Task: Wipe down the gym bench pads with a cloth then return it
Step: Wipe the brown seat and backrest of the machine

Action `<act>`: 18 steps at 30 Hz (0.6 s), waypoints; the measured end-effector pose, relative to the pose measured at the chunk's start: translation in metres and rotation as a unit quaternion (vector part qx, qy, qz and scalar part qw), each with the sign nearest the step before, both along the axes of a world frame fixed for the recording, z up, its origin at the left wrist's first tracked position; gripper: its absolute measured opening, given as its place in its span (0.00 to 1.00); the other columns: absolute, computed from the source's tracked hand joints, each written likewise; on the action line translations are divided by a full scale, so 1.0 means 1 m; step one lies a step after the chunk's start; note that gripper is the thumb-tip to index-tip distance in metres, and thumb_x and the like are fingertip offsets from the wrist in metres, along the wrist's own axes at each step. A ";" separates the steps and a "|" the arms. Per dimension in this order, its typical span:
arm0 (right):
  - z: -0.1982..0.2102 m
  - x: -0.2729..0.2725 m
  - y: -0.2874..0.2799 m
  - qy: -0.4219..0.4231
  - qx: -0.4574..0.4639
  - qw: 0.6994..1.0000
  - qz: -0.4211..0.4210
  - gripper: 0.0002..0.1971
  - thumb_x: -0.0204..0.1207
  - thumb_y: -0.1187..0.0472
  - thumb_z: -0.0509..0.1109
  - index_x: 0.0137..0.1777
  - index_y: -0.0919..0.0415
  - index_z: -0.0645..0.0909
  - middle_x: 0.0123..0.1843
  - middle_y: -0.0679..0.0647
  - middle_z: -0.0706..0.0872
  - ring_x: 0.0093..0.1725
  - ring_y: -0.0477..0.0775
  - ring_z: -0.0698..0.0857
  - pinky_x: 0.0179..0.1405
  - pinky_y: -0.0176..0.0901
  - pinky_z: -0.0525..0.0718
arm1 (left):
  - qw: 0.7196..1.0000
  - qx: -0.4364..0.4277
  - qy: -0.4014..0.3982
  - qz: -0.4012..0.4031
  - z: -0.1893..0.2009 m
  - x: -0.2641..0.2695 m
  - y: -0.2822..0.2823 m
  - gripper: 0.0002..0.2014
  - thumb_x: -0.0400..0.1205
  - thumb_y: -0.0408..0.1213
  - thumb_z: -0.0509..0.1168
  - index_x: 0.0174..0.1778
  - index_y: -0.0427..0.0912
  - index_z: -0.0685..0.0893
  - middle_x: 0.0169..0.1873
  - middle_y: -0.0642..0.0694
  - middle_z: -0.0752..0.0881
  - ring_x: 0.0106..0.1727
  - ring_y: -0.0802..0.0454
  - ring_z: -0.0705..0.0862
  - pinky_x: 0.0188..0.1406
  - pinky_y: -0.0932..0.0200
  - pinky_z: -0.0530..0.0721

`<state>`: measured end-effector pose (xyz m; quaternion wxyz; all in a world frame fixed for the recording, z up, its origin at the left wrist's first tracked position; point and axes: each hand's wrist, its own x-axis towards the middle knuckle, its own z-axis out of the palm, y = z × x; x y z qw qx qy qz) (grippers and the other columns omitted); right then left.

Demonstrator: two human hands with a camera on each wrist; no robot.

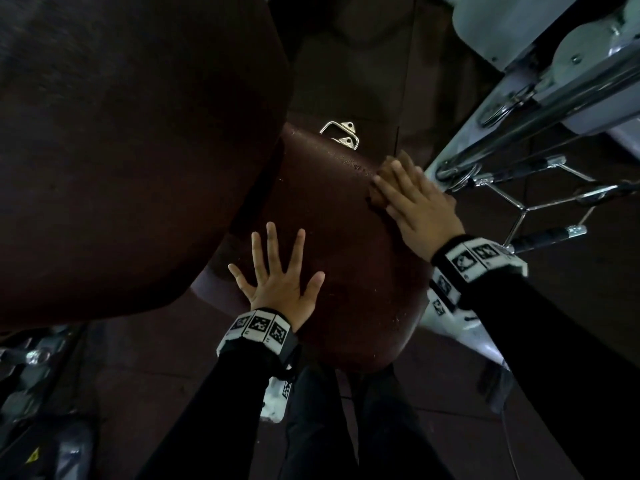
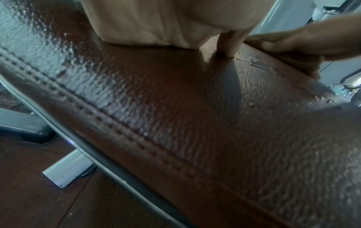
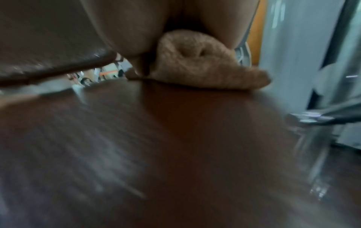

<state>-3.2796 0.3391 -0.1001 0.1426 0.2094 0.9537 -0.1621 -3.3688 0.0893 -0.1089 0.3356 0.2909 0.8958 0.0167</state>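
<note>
Left hand point(image 1: 280, 282): mine — fingers spread flat on the seat pad point(image 1: 332, 271).
Right hand point(image 1: 412, 202): flat — pressing the tan cloth point(image 3: 205, 66) at the pad's far right edge.

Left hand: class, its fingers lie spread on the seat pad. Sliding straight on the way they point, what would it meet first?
Probably the large dark back pad: the left hand points up the seat pad toward it, though depth is unclear.
</note>
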 end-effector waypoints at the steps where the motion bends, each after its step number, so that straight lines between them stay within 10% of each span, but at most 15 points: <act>1: 0.002 -0.010 -0.007 0.003 -0.001 1.000 0.008 0.25 0.85 0.52 0.51 0.81 0.43 0.52 0.85 0.53 0.49 0.83 0.63 0.48 0.79 0.63 0.53 | 1.000 0.000 -0.001 0.001 0.000 0.000 0.000 0.36 0.76 0.70 0.37 0.69 0.70 0.18 0.72 0.52 0.14 0.71 0.51 0.13 0.57 0.32 0.17; 9: 0.012 0.045 -0.073 0.004 -0.039 0.991 0.131 0.24 0.83 0.49 0.46 0.80 0.41 0.56 0.83 0.45 0.52 0.82 0.58 0.48 0.78 0.58 0.50 | 1.000 -0.010 -0.007 -0.002 0.003 0.000 0.001 0.36 0.76 0.70 0.37 0.67 0.71 0.16 0.71 0.53 0.14 0.70 0.51 0.12 0.59 0.31 0.19; 18: 0.012 0.044 -0.006 0.031 -0.061 0.998 0.011 0.28 0.81 0.62 0.63 0.78 0.45 0.59 0.82 0.49 0.54 0.81 0.67 0.53 0.77 0.65 0.53 | 1.000 -0.007 -0.016 0.002 0.000 0.000 0.001 0.36 0.76 0.70 0.36 0.68 0.70 0.17 0.71 0.52 0.14 0.70 0.50 0.12 0.58 0.32 0.17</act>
